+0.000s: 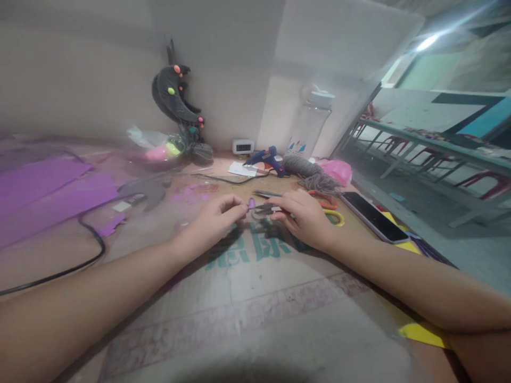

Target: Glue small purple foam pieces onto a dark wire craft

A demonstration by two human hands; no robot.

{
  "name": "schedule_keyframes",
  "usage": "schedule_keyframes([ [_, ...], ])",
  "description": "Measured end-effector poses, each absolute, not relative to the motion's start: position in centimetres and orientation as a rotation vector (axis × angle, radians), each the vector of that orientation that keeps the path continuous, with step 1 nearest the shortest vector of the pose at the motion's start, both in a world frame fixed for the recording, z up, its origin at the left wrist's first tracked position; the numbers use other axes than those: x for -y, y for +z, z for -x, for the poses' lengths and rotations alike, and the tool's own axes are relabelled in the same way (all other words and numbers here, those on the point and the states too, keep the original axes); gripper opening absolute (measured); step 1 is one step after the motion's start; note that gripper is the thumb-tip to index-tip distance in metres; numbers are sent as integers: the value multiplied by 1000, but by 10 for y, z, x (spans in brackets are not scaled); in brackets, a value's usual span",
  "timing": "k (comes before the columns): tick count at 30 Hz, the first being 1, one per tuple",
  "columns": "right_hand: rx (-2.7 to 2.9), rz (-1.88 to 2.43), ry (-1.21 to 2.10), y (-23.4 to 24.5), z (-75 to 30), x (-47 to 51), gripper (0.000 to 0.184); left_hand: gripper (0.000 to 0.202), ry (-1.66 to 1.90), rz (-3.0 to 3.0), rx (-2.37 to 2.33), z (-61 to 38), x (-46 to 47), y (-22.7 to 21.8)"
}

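Thumb and fingertips of my left hand (227,214) are pinched together at a small purple piece (251,204), the edge of which shows beyond them. My right hand (305,215) is closed around what look like small pliers (263,209), with the dark tapered jaws pointing left at the purple piece. Whether the jaws touch the piece is too blurred to tell. Just behind the right hand lie scissors with orange handles (329,200), their blades (261,193) pointing left. A yellow loop handle (336,217) sticks out beside that hand; what it belongs to is partly hidden.
A blue glue gun (267,158), a small clock (242,146), grey yarn (305,169) and a clear bottle (309,125) stand behind. At right is a phone (375,217). Purple sheets (59,186) and a black cable (98,239) lie left. A dark crescent ornament (171,96) is against the wall.
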State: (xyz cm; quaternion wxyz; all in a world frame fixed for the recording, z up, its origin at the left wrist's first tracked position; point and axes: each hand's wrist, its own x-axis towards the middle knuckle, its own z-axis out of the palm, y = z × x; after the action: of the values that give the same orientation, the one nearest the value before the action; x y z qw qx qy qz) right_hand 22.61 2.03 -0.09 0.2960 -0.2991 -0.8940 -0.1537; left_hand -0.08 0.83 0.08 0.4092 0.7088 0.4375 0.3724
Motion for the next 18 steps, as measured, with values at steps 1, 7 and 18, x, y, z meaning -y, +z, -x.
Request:
schedule_keyframes([
  [1, 2379, 799, -405, -1, -226, -20, 41, 22, 933, -1791, -1104, 1, -8, 1],
  [7, 2392, 788, -416, -1, -227, -20, 42, 22, 896, -1786, -1102, 1, -9, 2],
  [18, 2379, 744, -461, 0, -226, -20, 38, 21, 866, -1734, -1085, 1, -7, 1],
])
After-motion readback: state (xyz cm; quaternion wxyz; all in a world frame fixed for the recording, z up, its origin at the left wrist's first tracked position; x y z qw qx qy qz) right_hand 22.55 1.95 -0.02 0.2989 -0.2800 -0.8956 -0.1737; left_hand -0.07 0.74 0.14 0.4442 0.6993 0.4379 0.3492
